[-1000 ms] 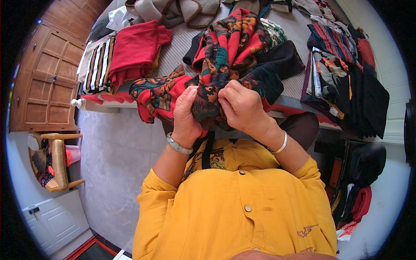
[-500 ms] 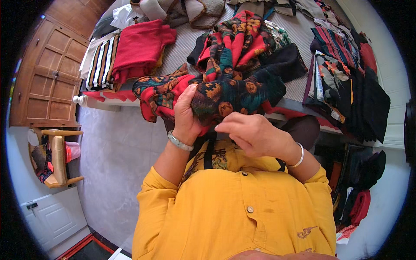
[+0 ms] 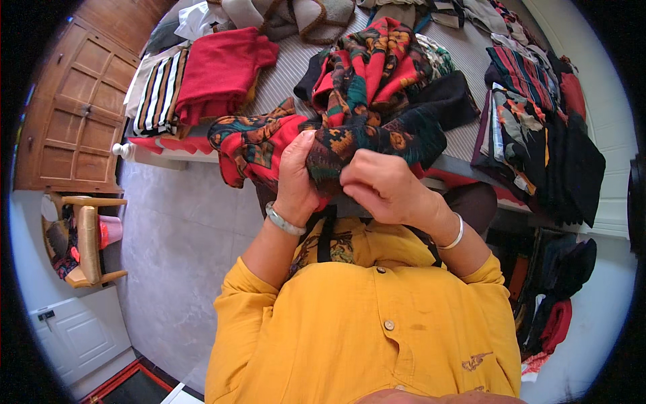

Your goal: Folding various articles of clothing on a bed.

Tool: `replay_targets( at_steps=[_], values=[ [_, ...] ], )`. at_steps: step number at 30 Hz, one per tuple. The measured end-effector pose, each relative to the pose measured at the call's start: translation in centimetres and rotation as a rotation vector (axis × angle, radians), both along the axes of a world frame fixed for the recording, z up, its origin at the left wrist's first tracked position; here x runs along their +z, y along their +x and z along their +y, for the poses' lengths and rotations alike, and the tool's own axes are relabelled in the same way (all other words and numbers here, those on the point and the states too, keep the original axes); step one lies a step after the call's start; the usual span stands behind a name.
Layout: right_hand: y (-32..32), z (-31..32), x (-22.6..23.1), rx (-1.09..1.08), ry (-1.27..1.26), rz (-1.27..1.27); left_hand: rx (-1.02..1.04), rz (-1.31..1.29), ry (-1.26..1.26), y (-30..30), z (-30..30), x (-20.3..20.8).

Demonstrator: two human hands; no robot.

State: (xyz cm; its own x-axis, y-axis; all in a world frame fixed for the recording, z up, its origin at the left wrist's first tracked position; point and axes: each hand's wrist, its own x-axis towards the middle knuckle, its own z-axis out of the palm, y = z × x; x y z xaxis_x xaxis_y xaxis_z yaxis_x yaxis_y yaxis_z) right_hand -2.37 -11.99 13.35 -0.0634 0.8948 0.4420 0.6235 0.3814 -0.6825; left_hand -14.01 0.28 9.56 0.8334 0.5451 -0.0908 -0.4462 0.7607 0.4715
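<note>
A red garment (image 3: 377,74) with a dark, teal and orange pattern lies bunched over the bed's near edge and hangs toward my lap. My left hand (image 3: 296,172) is closed round a dark patterned end of it, thumb on top and fingers underneath. Against the right side of that end, my right hand (image 3: 383,185) has its fingers curled in a pinch on the cloth. Its fingertips are partly hidden behind the knuckles. The garment's patterned part (image 3: 410,138) stretches out beyond my right hand.
Folded red cloth (image 3: 225,71) and striped cloth (image 3: 161,91) sit at the bed's left edge. A pile of folded clothes (image 3: 521,128) is on the right, dark trousers (image 3: 579,165) overhanging. Grey fleece (image 3: 303,17) lies farther back. A wooden chair (image 3: 87,236) stands at left.
My right hand has moved slightly up, its fingers curling tighter against the cloth. The left hand keeps its hold, shifted a little to the right with the garment's end.
</note>
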Motion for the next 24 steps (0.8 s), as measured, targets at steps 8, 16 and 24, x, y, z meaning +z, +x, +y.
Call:
replay_targets(
  at_steps=[8,16,24],
  values=[
    [0.2,-0.6,0.7,-0.1,-0.119,-0.109,0.012,0.079,-0.016,0.1,0.2,-0.1],
    [0.0,-1.3,0.7,-0.002,-0.168,-0.102,0.039,0.126,0.003,0.2,0.6,-1.7],
    [-1.4,0.4,-1.1,-0.352,0.061,-0.286,0.041,0.106,0.01,0.5,-0.1,-1.1]
  ],
)
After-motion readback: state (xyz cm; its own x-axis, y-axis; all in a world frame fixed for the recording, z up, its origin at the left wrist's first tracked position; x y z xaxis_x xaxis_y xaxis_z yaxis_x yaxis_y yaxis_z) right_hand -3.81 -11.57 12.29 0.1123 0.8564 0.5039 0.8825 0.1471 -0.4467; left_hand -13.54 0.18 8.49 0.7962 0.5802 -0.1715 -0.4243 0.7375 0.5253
